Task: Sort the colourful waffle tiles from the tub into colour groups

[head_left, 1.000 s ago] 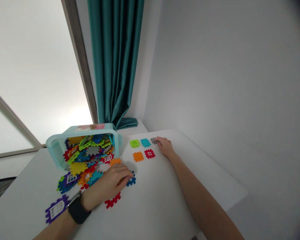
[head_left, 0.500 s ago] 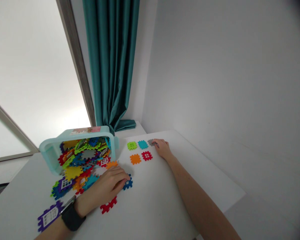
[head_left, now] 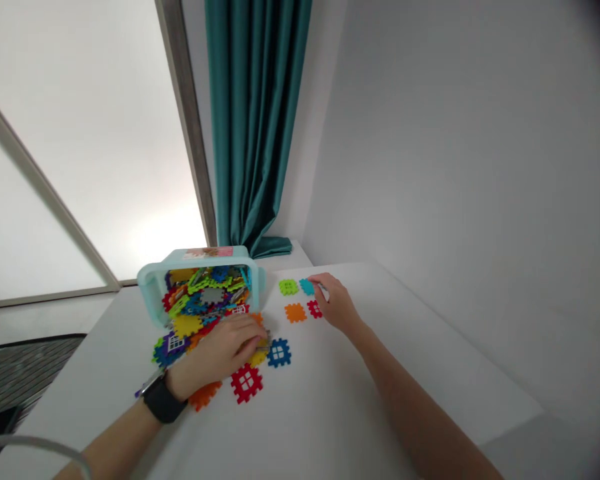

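My left hand (head_left: 233, 343), with a dark watch on the wrist, reaches over a loose pile of toothed plastic tiles. Its fingers are closed on a thin grey tile (head_left: 269, 340), mostly hidden by them. A yellow tile (head_left: 259, 359) shows under the fingertips, beside a blue window tile (head_left: 279, 353) and a red window tile (head_left: 247, 382). My right hand (head_left: 337, 303) is closed, fingers curled down at the right end of the laid-out tiles. It partly covers a light-blue tile (head_left: 307, 287) and a red window tile (head_left: 314, 309); what its fingers hold is hidden.
A pale-blue tub (head_left: 153, 293) lies on its side, spilling many coloured tiles. A green tile (head_left: 289, 287) and an orange tile (head_left: 295, 313) lie flat on the white table (head_left: 320, 413). Behind are a teal curtain (head_left: 257, 127) and a grey wall (head_left: 455, 167).
The view has turned left. My left hand has left the blue window tile and closed on a grey tile. My right hand has shifted left along the laid-out tiles, covering the grey tile's spot.
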The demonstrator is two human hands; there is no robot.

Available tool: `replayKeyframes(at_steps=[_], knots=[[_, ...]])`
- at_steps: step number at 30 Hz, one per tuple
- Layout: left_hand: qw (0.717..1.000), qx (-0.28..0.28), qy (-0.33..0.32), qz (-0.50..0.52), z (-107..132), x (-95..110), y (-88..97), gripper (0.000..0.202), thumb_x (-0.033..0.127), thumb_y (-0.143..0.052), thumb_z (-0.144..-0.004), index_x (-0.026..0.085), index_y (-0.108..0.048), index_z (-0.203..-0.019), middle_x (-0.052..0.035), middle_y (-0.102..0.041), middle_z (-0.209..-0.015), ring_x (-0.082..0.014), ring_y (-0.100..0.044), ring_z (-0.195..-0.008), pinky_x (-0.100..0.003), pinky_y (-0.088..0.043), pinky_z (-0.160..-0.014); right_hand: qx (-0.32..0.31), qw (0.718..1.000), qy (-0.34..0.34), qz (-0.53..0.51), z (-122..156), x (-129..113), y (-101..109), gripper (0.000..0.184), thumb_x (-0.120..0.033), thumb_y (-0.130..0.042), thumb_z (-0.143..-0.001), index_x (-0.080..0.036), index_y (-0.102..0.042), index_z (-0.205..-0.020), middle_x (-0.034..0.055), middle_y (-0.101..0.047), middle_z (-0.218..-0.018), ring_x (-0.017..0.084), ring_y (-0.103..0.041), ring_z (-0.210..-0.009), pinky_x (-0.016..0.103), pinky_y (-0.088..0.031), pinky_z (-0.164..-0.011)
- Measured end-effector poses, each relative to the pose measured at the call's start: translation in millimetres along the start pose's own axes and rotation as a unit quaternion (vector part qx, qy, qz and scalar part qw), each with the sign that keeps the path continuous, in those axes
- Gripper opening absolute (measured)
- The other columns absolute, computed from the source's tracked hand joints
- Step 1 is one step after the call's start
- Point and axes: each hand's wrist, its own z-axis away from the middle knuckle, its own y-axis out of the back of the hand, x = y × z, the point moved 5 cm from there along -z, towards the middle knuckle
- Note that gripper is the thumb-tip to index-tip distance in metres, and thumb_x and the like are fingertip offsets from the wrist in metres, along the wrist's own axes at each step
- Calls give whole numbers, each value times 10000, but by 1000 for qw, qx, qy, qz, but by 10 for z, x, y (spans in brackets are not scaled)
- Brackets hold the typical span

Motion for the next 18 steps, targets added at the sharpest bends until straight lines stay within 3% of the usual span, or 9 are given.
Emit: replayKeyframes(at_steps=[4, 8, 14, 18], knots=[[998, 12, 49, -41, 230, -134, 257, 257, 245, -428, -1005, 210, -683, -1021, -64, -711, -1014, -213, -637, -954, -359, -490, -908, -20, 992, 103, -69, -14, -751, -180, 246, -172, -437, -953, -218, -621, -1109, 100, -707, -1083, 244, -644, -1041, 406, -496, -942], [992, 41, 89, -79, 521, -251, 463, 260, 214, -423, -996, 206, -680, -1031, -70, -691, -992, -214, -620, -924, -349, -498, -841, -82, 981, 149, -99, -3, -1246, -430, 251, -164, -441, -965, -227, -624, -1127, 90, -712, -1075, 242, -647, -1019, 416, -498, -921], [983, 68, 108, -131, 890, -389, 481, 224, 193, -452, -973, 187, -674, -1003, -92, -672, -980, -231, -591, -944, -386, -487, -883, -122, 972, 168, -110, 6, -1578, -730, 224, -150, -460, -965, -219, -635, -1086, 78, -713, -1030, 240, -648, -984, 415, -495, -899], [980, 73, 114, -149, 975, -420, 416, 220, 191, -463, -967, 200, -679, -1009, -90, -679, -1022, -240, -587, -977, -410, -473, -901, -136, 970, 182, -82, 161, -1686, -882, 220, -126, -469, -952, -219, -637, -1059, 78, -697, -995, 246, -629, -959, 426, -493, -882]])
